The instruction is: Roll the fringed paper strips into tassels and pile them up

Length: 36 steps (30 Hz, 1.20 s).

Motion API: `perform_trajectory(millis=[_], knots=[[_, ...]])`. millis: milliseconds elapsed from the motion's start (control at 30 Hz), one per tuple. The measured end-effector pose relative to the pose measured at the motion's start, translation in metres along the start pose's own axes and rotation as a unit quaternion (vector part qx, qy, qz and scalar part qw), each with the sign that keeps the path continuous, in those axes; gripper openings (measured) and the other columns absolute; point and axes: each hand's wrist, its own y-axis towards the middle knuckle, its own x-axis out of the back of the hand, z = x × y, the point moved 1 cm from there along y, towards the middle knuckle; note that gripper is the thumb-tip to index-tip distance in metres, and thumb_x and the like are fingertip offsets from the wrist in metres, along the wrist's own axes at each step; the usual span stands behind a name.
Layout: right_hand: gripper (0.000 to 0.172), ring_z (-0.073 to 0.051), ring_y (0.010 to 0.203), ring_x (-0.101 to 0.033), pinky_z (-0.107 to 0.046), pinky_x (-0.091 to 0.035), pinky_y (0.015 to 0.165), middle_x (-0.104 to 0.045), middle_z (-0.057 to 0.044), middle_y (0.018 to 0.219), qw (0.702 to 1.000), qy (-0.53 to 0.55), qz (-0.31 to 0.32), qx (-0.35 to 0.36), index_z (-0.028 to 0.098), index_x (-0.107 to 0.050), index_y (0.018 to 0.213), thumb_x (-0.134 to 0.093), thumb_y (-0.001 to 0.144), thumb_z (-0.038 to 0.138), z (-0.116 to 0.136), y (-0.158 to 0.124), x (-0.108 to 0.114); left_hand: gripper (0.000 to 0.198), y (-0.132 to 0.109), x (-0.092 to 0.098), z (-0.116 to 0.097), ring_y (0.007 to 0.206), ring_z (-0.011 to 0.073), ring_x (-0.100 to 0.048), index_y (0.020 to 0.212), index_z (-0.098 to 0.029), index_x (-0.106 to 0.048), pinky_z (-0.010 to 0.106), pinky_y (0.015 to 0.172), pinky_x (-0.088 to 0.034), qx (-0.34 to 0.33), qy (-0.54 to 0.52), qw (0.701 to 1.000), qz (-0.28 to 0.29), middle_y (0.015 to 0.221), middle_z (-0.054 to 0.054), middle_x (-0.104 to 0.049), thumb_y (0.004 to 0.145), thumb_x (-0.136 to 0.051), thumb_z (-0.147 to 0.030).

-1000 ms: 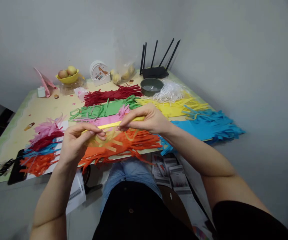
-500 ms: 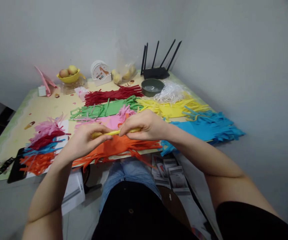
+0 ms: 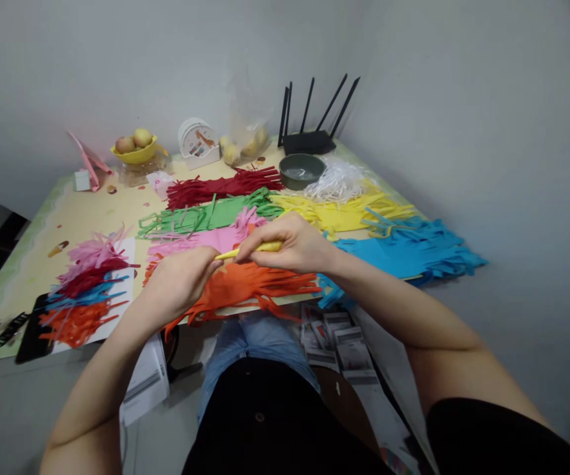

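Note:
Stretched between my two hands is a narrow twisted yellow strip (image 3: 226, 254), which looks like crepe paper or felt. My left hand (image 3: 181, 274) is closed round its left end, back of the hand up. With thumb and fingers my right hand (image 3: 285, 244) pinches its right part. Below the hands lies orange fringed material (image 3: 230, 289), with a pink fringed piece (image 3: 210, 241) just behind it. Beyond these are green (image 3: 223, 212), dark red (image 3: 223, 189) and yellow (image 3: 337, 216) fringed pieces. Blue fringed pieces (image 3: 388, 257) lie beside my right forearm.
Pink, red, blue and orange tassels (image 3: 87, 284) lie on white paper at left, by a black phone (image 3: 32, 333). White strings (image 3: 337, 181), a dark green bowl (image 3: 302, 173), a black router (image 3: 309, 142) and a yellow fruit bowl (image 3: 136, 155) stand at the back.
My left hand has rolled over, its back now turned up and its fingers closed round the strip's end. My right hand keeps its pinch almost in place.

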Motion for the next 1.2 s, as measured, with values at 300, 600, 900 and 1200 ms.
perform_trajectory(millis=[300,600,900,1200], knots=[[0.020,-0.011,0.080,-0.075,-0.017,-0.055,0.075,-0.080,-0.002,0.088,0.995,-0.058,0.005,0.075,0.018,-0.077,0.090,-0.059,0.084,0.011,-0.003,-0.008,-0.003,0.040,0.000,0.008,-0.004,0.057,0.0104,-0.043,0.070,-0.019,-0.040,0.024,0.060,-0.033,0.063,-0.183,0.979,0.060,0.062,-0.004,-0.043,0.104,-0.030,-0.038],[0.035,-0.017,0.106,-0.068,-0.026,-0.048,0.091,-0.074,-0.009,0.117,0.991,-0.019,0.118,-0.064,0.015,-0.071,0.118,-0.062,0.092,0.036,-0.004,0.016,0.009,0.028,0.004,-0.005,0.009,0.062,0.0187,-0.052,0.083,-0.018,-0.056,0.031,0.058,-0.031,-0.068,0.173,0.982,-0.013,0.069,0.003,-0.058,0.101,-0.036,-0.024],[0.033,-0.009,0.063,-0.055,-0.021,-0.038,0.060,-0.069,-0.001,0.069,0.918,0.301,0.178,-0.187,0.010,-0.069,0.087,-0.072,0.081,0.042,-0.037,0.026,-0.037,0.024,-0.008,-0.004,0.023,0.076,0.0214,-0.058,0.096,-0.017,-0.067,0.037,0.080,-0.042,-0.149,0.293,0.940,-0.087,0.079,0.008,-0.065,0.098,-0.042,-0.015],[0.021,-0.012,0.079,-0.062,-0.026,-0.049,0.075,-0.069,-0.002,0.084,0.933,0.333,-0.078,-0.111,0.016,-0.077,0.078,-0.081,0.074,0.036,-0.018,0.031,-0.058,0.026,-0.007,-0.023,0.013,0.096,0.0189,-0.068,0.110,-0.020,-0.072,0.032,0.088,-0.050,0.057,-0.134,0.951,-0.272,0.103,0.007,-0.075,0.098,-0.049,-0.023]])
